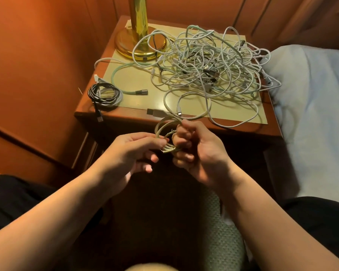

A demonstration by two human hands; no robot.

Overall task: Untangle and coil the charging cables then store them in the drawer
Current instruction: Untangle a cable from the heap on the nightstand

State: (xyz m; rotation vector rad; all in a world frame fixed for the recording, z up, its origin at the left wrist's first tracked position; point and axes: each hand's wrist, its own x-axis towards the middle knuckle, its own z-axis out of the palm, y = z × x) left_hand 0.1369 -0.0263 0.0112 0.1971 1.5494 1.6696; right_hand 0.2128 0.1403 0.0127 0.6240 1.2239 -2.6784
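The far tangle of cables (209, 65) is mostly white, with a few black strands and a pale mint-green cable (123, 74) running out to the left. Near the left edge lies a black and grey coil (105, 94). The surface (129, 112) is reddish-brown wood under a pale yellow mat (137, 83). The lamp base (139, 44) is shiny gold. The wall (37, 55) glows orange; the bed sheet (311, 114) is pale blue-white.

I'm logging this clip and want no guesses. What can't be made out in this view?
- Drawer: its front is in shadow below the nightstand, behind both hands; open or closed unclear.
- Number of cables in the tangled pile: strands overlap.
- Coil held by the left hand and right hand: fingers hide part.
- Lamp: top cut off.
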